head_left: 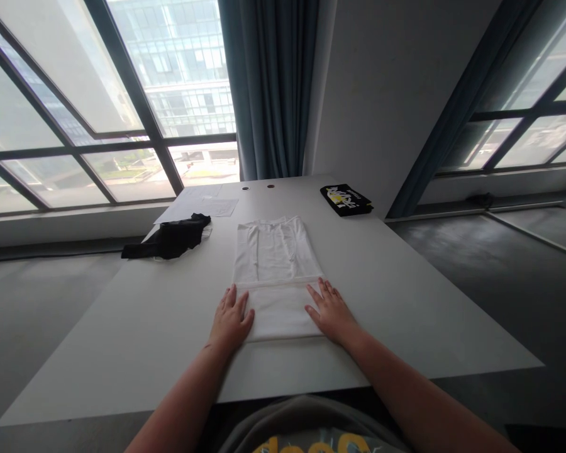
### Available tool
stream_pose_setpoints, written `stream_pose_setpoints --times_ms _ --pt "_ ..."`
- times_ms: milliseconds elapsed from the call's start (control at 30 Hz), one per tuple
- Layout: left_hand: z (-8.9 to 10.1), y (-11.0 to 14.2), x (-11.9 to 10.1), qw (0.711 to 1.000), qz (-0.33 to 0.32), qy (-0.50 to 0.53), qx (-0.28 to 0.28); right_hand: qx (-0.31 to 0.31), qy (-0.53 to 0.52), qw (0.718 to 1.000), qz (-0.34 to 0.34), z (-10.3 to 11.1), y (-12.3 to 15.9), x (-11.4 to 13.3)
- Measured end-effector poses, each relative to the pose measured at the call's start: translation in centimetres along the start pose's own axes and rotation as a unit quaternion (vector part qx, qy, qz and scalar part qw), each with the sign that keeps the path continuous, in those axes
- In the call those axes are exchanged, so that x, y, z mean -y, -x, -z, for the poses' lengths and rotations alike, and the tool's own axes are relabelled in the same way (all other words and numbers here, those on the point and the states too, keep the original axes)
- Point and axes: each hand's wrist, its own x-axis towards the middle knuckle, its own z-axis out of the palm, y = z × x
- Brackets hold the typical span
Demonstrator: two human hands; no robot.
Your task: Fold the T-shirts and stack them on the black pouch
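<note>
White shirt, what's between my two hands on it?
Only the folded-up near part of the white shirt lies between the left hand and the right hand; nothing else, as the head view shows.

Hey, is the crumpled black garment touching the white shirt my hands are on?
Apart. The head view shows bare table between the black garment and the white shirt's left edge, a plain gap.

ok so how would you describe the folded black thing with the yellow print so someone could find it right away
Start at the long white table under the windows and look to its far right corner, near the wall. There lies a small folded black garment, flat and squared off. Unlike the crumpled black cloth on the far left side, it is neatly folded and shows a yellow and white print on top.
</note>
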Motion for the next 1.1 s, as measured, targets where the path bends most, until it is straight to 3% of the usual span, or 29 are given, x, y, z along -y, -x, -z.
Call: stream_pose_setpoints --times_ms 133,367,933,1100 --pt "-0.3 -0.3 0.4 0.999 0.031 0.011 -0.005 -0.015 0.009 1.000 -0.024 -0.2 -0.8 -1.4" --pt "-0.6 -0.8 1.7 0.992 0.003 0.107 -0.060 -0.012 0.017 0.998 -0.052 -1.0 -1.8 -3.3" --pt "-1.4 -0.8 1.7 0.997 0.014 0.046 -0.063 -0.019 -0.001 0.998 -0.062 -1.8 -2.0 -3.6" --pt "-1.5 -1.9 2.7 0.999 0.004 0.000 -0.045 -0.007 -0.010 1.000 -0.027 -1.1 -3.4 -6.0"
